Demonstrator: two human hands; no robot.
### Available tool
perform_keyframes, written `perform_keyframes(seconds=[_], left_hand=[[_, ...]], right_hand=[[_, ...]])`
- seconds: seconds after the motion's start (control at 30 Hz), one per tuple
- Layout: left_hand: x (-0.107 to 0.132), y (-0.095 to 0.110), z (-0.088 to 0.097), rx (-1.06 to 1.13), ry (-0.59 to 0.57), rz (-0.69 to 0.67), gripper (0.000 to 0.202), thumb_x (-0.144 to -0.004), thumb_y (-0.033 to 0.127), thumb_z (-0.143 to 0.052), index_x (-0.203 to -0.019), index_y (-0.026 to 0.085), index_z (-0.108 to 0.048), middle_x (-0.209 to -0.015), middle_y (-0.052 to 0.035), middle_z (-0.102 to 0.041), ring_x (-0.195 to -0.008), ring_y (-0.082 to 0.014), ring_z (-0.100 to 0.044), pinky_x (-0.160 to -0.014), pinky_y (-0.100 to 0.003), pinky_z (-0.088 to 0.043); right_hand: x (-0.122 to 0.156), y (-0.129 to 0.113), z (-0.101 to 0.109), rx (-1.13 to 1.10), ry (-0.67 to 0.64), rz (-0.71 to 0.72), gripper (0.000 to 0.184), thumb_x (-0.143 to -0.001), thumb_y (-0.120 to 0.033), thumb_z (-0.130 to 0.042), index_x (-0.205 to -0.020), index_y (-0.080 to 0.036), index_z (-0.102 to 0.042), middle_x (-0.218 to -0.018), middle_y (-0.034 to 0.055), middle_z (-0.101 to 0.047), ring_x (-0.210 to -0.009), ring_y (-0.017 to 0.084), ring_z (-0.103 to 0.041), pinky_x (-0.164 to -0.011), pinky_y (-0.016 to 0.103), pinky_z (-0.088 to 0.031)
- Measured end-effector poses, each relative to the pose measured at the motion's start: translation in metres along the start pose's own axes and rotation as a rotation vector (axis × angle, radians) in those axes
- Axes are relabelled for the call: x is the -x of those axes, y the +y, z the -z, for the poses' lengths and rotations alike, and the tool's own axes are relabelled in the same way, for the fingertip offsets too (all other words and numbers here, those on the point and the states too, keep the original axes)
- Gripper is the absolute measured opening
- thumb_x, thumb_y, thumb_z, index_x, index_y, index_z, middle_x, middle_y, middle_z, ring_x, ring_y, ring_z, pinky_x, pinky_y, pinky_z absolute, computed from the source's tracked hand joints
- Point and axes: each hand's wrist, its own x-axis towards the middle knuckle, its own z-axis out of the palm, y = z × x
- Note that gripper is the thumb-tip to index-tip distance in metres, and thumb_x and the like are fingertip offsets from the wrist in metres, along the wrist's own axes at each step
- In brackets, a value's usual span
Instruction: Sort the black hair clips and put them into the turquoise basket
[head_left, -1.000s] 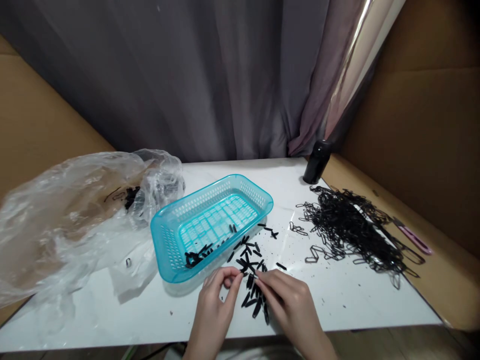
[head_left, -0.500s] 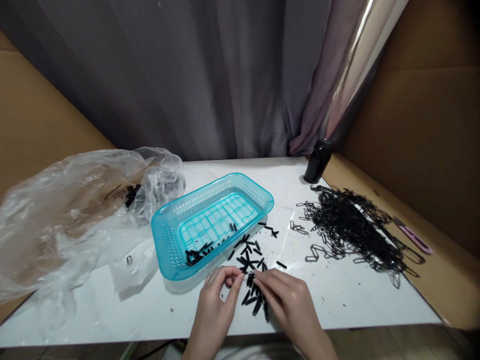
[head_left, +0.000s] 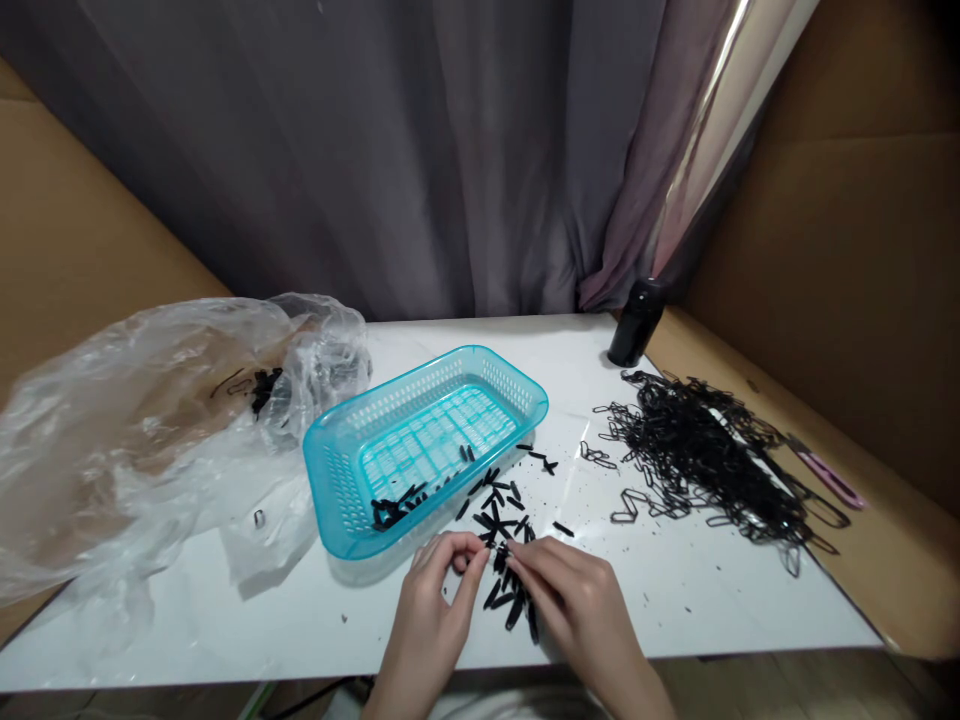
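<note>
My left hand (head_left: 441, 590) is closed in a pinch of thumb and forefinger at the table's front. Facing it, almost tip to tip, my right hand (head_left: 574, 590) pinches too. Whatever lies between the fingertips is too small and dark to make out. Under and around the fingers is a loose pile of short black strips (head_left: 514, 608), some partly covered by the right hand. Just beyond my left hand stands a turquoise plastic basket (head_left: 330, 520), with several black strips (head_left: 390, 512) gathered in its near left corner.
A tangled heap of thin black loops (head_left: 697, 450) spreads over the right side of the white table (head_left: 360, 640). Behind it stands a black bottle (head_left: 636, 325); a pink-handled cutter (head_left: 829, 478) lies beyond. A crumpled clear plastic bag (head_left: 142, 450) covers the left side. Cardboard walls flank both sides.
</note>
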Motion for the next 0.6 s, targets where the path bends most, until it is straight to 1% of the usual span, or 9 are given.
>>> perform_keyframes(seconds=[0.17, 0.37, 0.53, 0.6], left_hand=[[0.0006, -0.0024, 0.0003, -0.018, -0.032, -0.034, 0.022, -0.096, 0.038, -0.054, -0.086, 0.021, -0.064, -0.082, -0.0014, -0.066, -0.078, -0.0173, -0.062, -0.074, -0.026, -0.050], [0.0032, -0.0016, 0.0004, -0.026, -0.055, -0.010, 0.021, -0.096, 0.038, -0.053, -0.088, 0.021, -0.064, -0.083, -0.0015, -0.065, -0.080, -0.0180, -0.062, -0.076, -0.027, -0.049], [0.0023, -0.0019, -0.0019, -0.041, -0.045, 0.007, 0.023, -0.096, 0.040, -0.052, -0.088, 0.021, -0.063, -0.084, -0.0029, -0.065, -0.082, -0.0199, -0.061, -0.078, -0.030, -0.048], [0.0020, -0.0019, -0.0022, -0.038, -0.043, 0.024, 0.023, -0.096, 0.040, -0.052, -0.089, 0.021, -0.063, -0.085, -0.0031, -0.066, -0.083, -0.0202, -0.061, -0.078, -0.030, -0.048]], right_hand=[[0.0000, 0.0006, 0.0014, -0.037, -0.029, 0.001, 0.024, -0.097, -0.019, -0.049, -0.102, -0.021, -0.073, -0.088, 0.0014, -0.073, -0.076, 0.007, -0.070, -0.073, 0.012, -0.054], [-0.0015, -0.0003, 0.0047, -0.091, -0.075, -0.013, 0.025, -0.097, -0.019, -0.048, -0.101, -0.020, -0.073, -0.087, 0.0019, -0.073, -0.075, 0.006, -0.069, -0.072, 0.011, -0.052], [-0.0018, -0.0064, 0.0074, -0.220, -0.196, -0.024, 0.024, -0.097, -0.020, -0.051, -0.103, -0.026, -0.073, -0.086, -0.0022, -0.072, -0.076, 0.004, -0.068, -0.072, 0.010, -0.051], [-0.0016, -0.0071, 0.0078, -0.244, -0.149, -0.050, 0.022, -0.096, -0.019, -0.053, -0.102, -0.025, -0.073, -0.087, -0.0021, -0.072, -0.077, 0.004, -0.068, -0.074, 0.009, -0.051]])
